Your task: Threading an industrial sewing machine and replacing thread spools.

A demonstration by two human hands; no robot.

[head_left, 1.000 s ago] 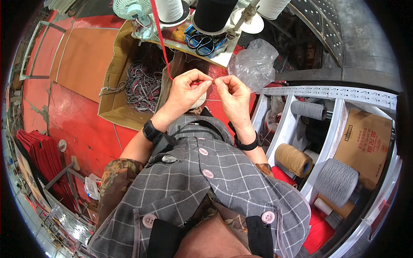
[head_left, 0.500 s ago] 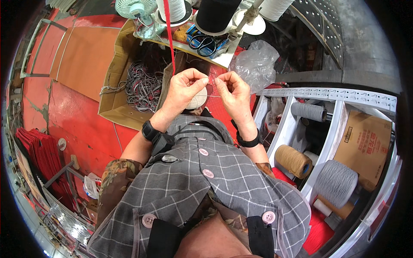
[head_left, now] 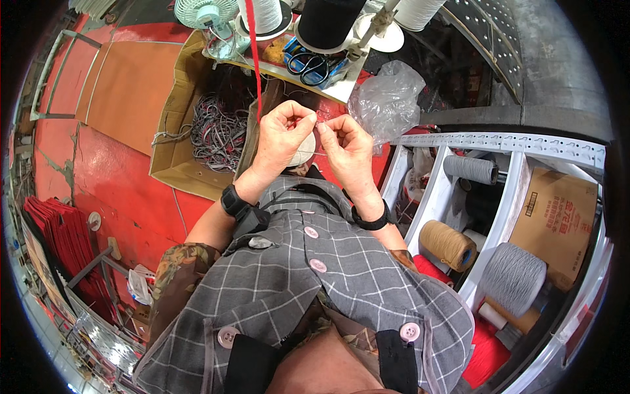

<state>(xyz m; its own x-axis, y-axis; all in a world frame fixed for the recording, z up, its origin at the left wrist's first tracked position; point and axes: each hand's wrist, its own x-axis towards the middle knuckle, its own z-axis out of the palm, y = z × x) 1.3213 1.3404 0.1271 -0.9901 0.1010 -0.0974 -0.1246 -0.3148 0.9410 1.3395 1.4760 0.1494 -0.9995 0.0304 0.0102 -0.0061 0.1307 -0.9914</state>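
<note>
My left hand (head_left: 281, 139) and my right hand (head_left: 348, 148) are raised before my waist, thumbs and forefingers pinched, with their tips almost meeting. What the pinched fingertips hold is too fine to make out. A thin pale strand (head_left: 319, 153) shows beside my right hand. The red cord (head_left: 254, 59) hangs from above down to my left hand; whether it runs behind or into the hand is hidden. Below and between the hands a round whitish thing (head_left: 303, 152) is partly covered.
An open cardboard box (head_left: 172, 141) holds tangled grey and red cord (head_left: 220, 141). On the bench ahead stand scissors (head_left: 308, 69), a black cone (head_left: 328, 23) and a white cone (head_left: 265, 16). To the right, a white metal rack (head_left: 504, 226) holds yarn cones beside a clear plastic bag (head_left: 390, 102).
My hands have drawn together, the right moving left until the fingertips nearly touch. The red cord has shifted slightly left.
</note>
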